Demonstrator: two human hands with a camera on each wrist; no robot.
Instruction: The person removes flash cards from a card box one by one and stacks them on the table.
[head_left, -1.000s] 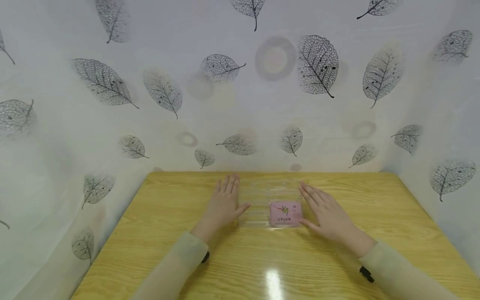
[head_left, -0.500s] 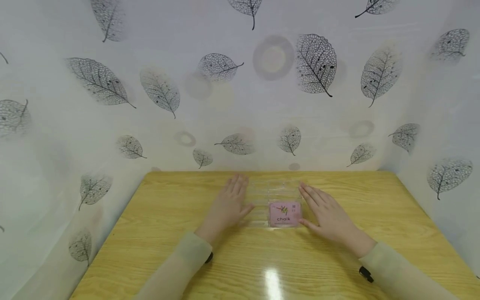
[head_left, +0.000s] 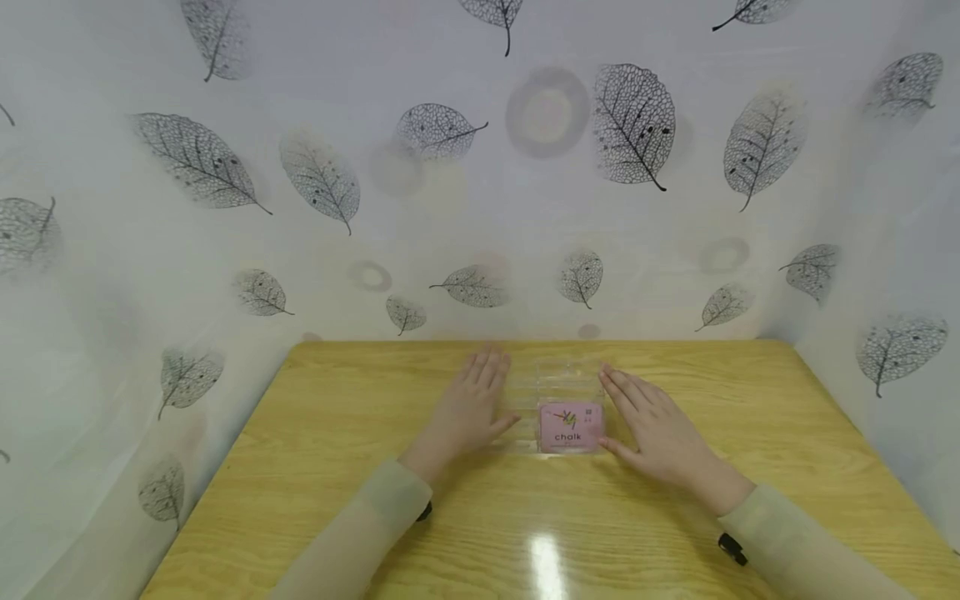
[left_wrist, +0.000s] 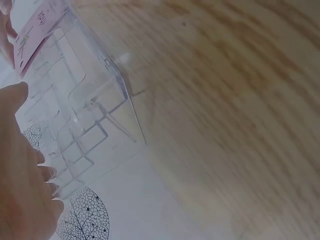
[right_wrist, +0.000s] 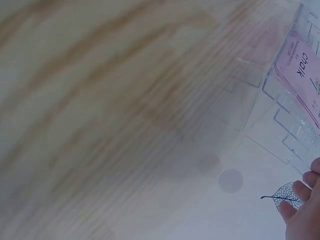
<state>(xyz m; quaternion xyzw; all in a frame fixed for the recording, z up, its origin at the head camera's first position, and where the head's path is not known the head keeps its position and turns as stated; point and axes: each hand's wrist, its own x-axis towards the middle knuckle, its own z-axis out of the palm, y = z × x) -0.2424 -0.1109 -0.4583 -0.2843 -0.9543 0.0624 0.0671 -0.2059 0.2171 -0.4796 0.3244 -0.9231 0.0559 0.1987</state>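
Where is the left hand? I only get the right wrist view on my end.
Observer: The head view shows the left hand at the left side of the clear tray.
Operator: Which part of the right hand does my picture cut off?
Observer: The thumb; in the head view its tip is by the right edge of the pink pack, though I can't tell if they touch.
Operator: Any clothing in sight?
Observer: Yes, the head view shows pale sleeves reaching down to about both wrists.
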